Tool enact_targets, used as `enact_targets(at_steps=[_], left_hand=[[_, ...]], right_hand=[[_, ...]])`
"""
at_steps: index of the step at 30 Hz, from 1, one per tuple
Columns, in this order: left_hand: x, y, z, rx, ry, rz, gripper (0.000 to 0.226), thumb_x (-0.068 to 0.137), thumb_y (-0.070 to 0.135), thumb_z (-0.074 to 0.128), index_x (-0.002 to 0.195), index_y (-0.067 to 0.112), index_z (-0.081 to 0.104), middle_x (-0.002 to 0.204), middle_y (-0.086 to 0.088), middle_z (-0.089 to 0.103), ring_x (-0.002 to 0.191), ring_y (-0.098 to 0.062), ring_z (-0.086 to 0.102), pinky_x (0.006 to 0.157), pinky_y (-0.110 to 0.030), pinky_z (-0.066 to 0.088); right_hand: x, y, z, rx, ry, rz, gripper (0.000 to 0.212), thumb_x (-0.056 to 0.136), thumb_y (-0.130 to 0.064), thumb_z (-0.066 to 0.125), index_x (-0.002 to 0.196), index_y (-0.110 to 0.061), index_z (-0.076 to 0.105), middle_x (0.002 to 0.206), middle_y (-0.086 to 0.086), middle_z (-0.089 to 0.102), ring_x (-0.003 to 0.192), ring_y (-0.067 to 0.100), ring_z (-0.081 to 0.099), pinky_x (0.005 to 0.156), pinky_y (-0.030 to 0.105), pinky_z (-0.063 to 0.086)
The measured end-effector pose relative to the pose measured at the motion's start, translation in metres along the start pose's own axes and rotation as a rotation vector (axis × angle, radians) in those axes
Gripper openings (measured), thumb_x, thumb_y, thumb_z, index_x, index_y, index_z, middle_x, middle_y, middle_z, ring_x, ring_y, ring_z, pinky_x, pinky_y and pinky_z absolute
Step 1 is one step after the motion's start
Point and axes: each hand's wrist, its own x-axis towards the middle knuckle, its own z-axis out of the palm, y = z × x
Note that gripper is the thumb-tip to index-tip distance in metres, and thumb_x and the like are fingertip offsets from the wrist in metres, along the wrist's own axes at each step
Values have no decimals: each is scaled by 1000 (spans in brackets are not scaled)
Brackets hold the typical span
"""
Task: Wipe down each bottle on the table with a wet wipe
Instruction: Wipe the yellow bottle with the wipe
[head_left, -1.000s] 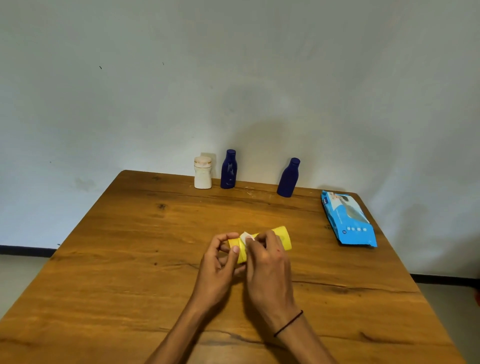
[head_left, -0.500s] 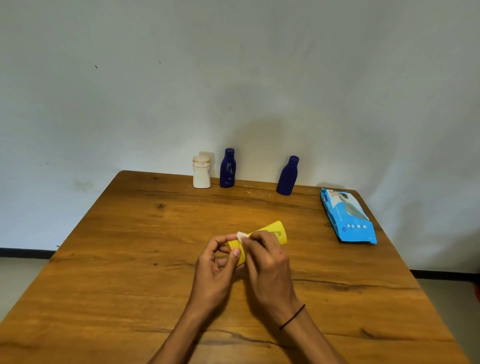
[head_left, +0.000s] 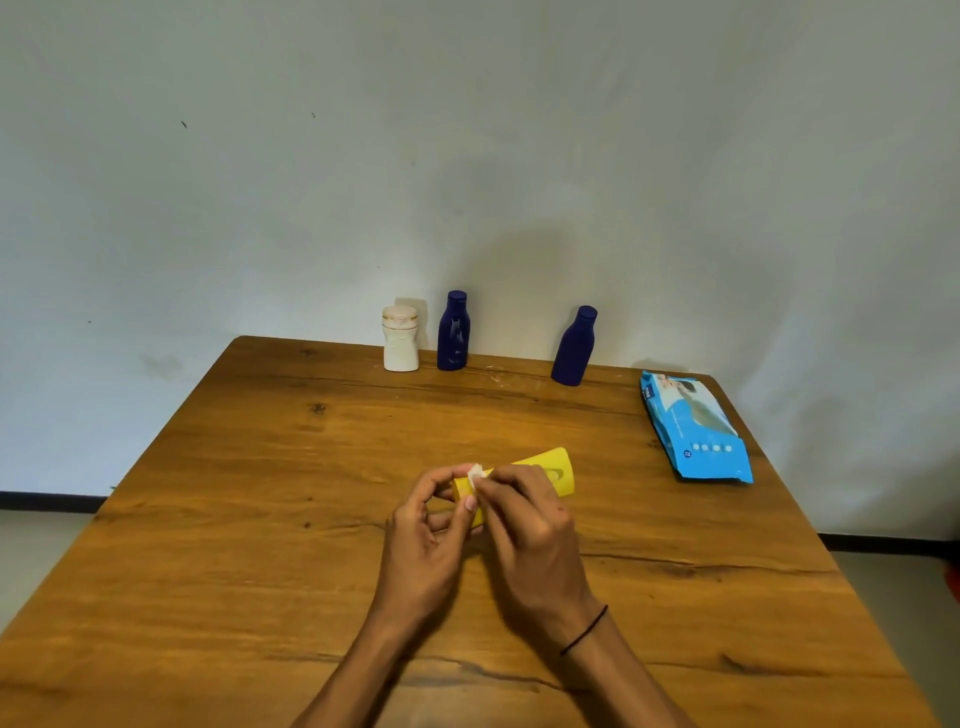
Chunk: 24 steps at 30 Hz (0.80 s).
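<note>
Wiping yellow bottle (head_left: 545, 470), left hand (head_left: 423, 540) gripping it, right hand (head_left: 530, 525) pinching wipe (head_left: 476, 474); 3 bottles seemingly left.

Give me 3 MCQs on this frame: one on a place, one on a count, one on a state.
1. Where does the wipes pack lie?
A. right side of the table
B. left side
C. on the floor

2. How many dark blue bottles stand at the far edge?
A. one
B. two
C. three

3. How is the yellow bottle held?
A. standing untouched
B. gripped by the left hand, right hand pressing a wet wipe on it
C. lying in the pack

Key: 1 A, the pack lies by the table's right edge. 2 B, two stand beside the white bottle. 3 B, both hands are on it.
</note>
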Motion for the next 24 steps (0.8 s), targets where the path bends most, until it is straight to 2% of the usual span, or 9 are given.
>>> enact_targets(at_steps=[3,5,7,10,14,16,19,21,24], left_hand=[[0,0,-2,-22,12,-11,34,102,11,67,128,33,70,114,11,74,97,-28,81,80,-37,67],[-1,0,-3,-41,33,-32,32,101,13,68,126,33,71,116,8,74,100,-27,80,78,-35,67],[0,1,-5,-40,38,-49,32,101,13,68,125,34,71,117,8,75,102,-25,80,77,-34,67],[1,-2,-6,-45,49,-71,31,103,10,66,128,27,69,118,-1,76,103,-26,80,76,-34,67],[0,-4,0,-25,60,-72,30,103,9,66,128,25,67,120,-4,75,101,-26,80,75,-35,67],[-1,-4,3,-7,60,-63,30,103,10,66,129,26,67,119,-3,76,101,-25,80,77,-37,67],[-3,-4,5,21,46,-61,30,103,13,66,129,27,66,122,-1,76,103,-21,80,77,-35,67],[-5,-3,5,32,47,-63,29,103,13,66,130,26,66,124,-2,75,104,-19,79,77,-34,67],[-5,-3,3,50,52,-61,30,103,15,66,130,27,65,124,-3,74,104,-18,79,77,-34,67]], right_hand=[[4,6,-6,-8,3,-1,26,93,1,74,119,-4,74,114,8,66,101,19,63,82,30,56],[10,15,-15,10,71,150,20,93,1,74,112,-6,74,109,5,66,100,17,64,77,36,60],[19,19,-24,142,153,366,15,96,-4,72,104,-17,73,107,-4,64,103,14,62,79,37,60],[29,15,-34,298,184,571,21,97,-16,73,96,-37,68,113,-13,53,114,14,52,82,21,49],[30,7,-39,439,64,557,8,102,-18,66,98,-26,68,100,-11,65,98,19,61,77,40,54],[32,4,-38,357,-10,560,8,103,-19,64,98,-25,67,97,-11,66,94,16,62,76,37,55],[33,2,-35,90,-55,587,5,104,-18,63,104,-22,67,103,-5,65,100,14,59,77,29,53],[34,1,-34,-67,-24,582,12,104,-15,62,114,-18,67,111,-2,62,108,15,56,82,30,53],[35,-4,-36,-53,78,552,26,105,-6,57,127,-16,65,119,2,59,110,14,58,83,31,57]])
